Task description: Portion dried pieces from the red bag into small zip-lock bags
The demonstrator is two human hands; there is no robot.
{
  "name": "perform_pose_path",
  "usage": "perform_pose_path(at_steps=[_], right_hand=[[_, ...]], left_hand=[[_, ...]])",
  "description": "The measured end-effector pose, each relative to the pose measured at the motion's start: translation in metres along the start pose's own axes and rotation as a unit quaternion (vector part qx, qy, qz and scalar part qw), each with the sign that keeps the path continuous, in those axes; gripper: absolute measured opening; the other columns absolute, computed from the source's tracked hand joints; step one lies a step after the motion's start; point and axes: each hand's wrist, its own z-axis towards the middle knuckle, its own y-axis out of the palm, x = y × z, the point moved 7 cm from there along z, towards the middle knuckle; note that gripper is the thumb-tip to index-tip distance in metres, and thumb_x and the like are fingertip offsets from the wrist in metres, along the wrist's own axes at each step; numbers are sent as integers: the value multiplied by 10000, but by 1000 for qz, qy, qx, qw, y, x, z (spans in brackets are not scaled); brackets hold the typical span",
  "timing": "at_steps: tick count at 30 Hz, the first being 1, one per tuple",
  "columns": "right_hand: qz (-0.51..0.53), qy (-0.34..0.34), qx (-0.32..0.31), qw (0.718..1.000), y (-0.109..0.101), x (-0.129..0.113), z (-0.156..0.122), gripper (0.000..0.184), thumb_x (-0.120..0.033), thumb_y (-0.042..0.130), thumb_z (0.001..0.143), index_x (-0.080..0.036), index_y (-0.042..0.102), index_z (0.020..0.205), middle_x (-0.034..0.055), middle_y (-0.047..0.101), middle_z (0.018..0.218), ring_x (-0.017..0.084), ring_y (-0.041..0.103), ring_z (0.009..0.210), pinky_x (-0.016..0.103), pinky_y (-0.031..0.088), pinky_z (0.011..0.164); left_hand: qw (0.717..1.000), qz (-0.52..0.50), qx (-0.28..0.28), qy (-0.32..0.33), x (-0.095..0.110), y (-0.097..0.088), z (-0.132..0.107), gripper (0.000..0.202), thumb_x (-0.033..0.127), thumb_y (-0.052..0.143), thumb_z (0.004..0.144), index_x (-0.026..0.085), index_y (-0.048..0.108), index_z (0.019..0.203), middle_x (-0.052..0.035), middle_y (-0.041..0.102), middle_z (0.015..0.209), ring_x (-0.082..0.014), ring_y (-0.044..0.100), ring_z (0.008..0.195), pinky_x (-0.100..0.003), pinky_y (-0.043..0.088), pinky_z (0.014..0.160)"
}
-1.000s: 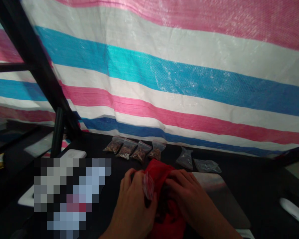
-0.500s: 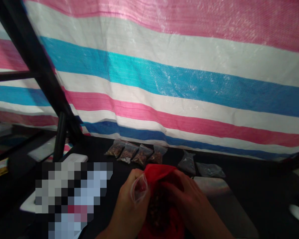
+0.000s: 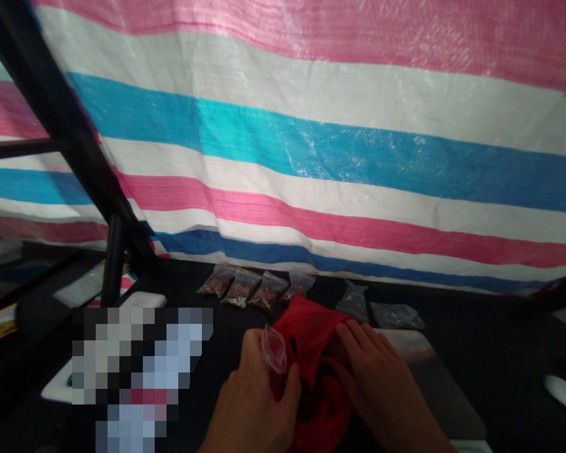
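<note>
Red bag (image 3: 311, 333) held at a black bench (image 3: 193, 390)
Left hand (image 3: 255, 384) pinching a small clear bag (image 3: 274, 349), right hand (image 3: 377, 368) grasping the edge of the red bag between them; beyond both, filled pouches (image 3: 266, 292) before a striped tarpaulin (image 3: 311, 145).

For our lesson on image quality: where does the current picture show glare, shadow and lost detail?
Head view: pale glare speckles the striped sheet; head view: shadow darkens the opening of the red bag, leaving its contents unclear; head view: coarse pixel blocks mask detail at lower left.
</note>
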Motion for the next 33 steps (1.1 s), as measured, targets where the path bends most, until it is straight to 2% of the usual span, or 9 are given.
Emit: perform_pose_path(at_steps=[4, 7, 9, 13, 20, 24, 28, 30, 33], right_hand=[[28, -3, -24, 999, 2, 1, 1, 342, -7, 706, 771, -221, 670, 1035, 60, 746, 1051, 308, 659, 978, 454, 532, 833], [25, 14, -39, 999, 2, 6, 0, 275, -42, 730, 787, -226, 685, 987, 56, 753, 1013, 320, 654, 981, 462, 517, 822], [21, 21, -48, 998, 1, 9, 0, 225, -102, 764, 802, -225, 693, 977, 61, 758, 996, 325, 664, 970, 465, 518, 808], [35, 41, -54, 997, -1, 6, -1, 242, -186, 802, 815, -217, 694, 1029, 75, 754, 1029, 312, 705, 923, 457, 543, 781], [96, 88, -84, 988, 5, -1, 3, 327, -123, 784, 818, -245, 695, 1107, 73, 729, 1124, 314, 701, 999, 489, 555, 861], [131, 97, -124, 979, 2, 3, 3, 304, -88, 730, 856, -227, 698, 1125, 67, 742, 1113, 316, 678, 1053, 514, 525, 930], [156, 81, -161, 971, -1, 5, -1, 444, -6, 703, 821, -222, 676, 1208, 76, 739, 1185, 310, 670, 1108, 505, 507, 970], [150, 77, -161, 972, -1, 7, -2, 422, -16, 717, 807, -218, 690, 1176, 86, 732, 1197, 320, 665, 1115, 510, 503, 971], [129, 73, -148, 978, 1, 9, -4, 351, -43, 743, 802, -239, 721, 1091, 73, 724, 1186, 329, 656, 1110, 512, 499, 949]], left_hand=[[991, -132, -5, 36, -2, 11, 0, 261, 188, 539, 808, 264, 430, 1032, -19, 635, 886, -219, 715, 759, -323, 572, 697], [972, -234, 18, 26, -3, 6, 9, 279, 200, 561, 795, 261, 397, 1012, 7, 584, 871, -182, 670, 735, -300, 588, 665], [959, -278, 62, 0, -8, -2, 14, 316, 254, 606, 805, 262, 380, 1025, 18, 578, 888, -171, 667, 729, -306, 598, 666], [963, -240, 116, -39, -17, -5, 7, 408, 336, 707, 784, 251, 401, 1040, 16, 572, 904, -195, 676, 752, -355, 605, 701], [982, -151, 111, -5, -16, 18, -16, 330, 248, 622, 773, 233, 475, 1068, -44, 541, 1023, -229, 660, 861, -366, 578, 702], [970, -213, 115, -14, -18, 9, -11, 382, 203, 664, 766, 245, 435, 1069, 16, 563, 873, -183, 656, 723, -317, 589, 647], [948, -264, 178, -16, -12, -8, -10, 502, 248, 731, 736, 253, 410, 1123, -11, 636, 999, -182, 698, 772, -312, 599, 669], [943, -261, 204, -19, -8, -11, -12, 441, 281, 694, 769, 255, 429, 1121, -21, 616, 1037, -187, 687, 817, -320, 592, 697], [962, -217, 164, -31, -7, -1, -12, 297, 290, 617, 815, 250, 460, 1065, 5, 574, 923, -186, 636, 774, -325, 561, 689]])
